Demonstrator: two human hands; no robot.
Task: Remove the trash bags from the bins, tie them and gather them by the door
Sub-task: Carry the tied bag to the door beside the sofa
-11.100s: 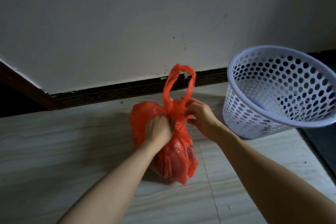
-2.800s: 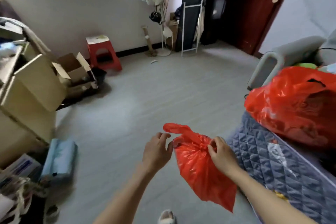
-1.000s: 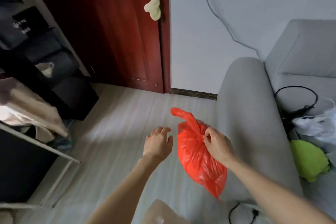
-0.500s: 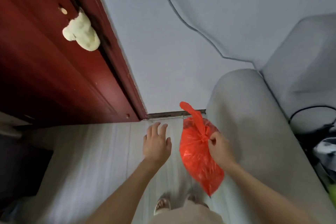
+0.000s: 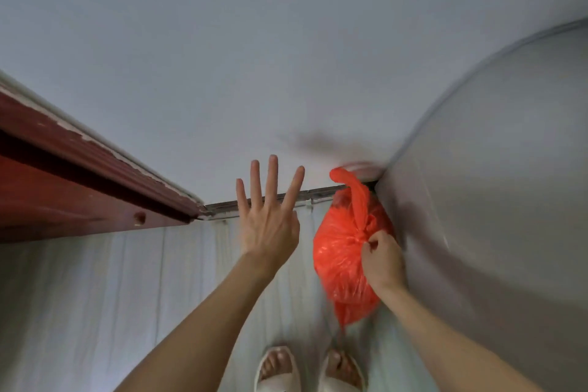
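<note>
One hand [image 5: 383, 259], bag [image 5: 340, 261] beside sofa [image 5: 496, 200]

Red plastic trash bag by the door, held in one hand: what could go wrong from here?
1. The right hand pinches the thin red plastic trash bag just at its knot, so the film might tear or slip if it swings.
2. The bag hangs above the pale plank floor, close to the grey upholstered sofa arm; it could snag or land wedged in that corner.
3. The left hand, fingers spread, holds nothing and gives no support.
</note>
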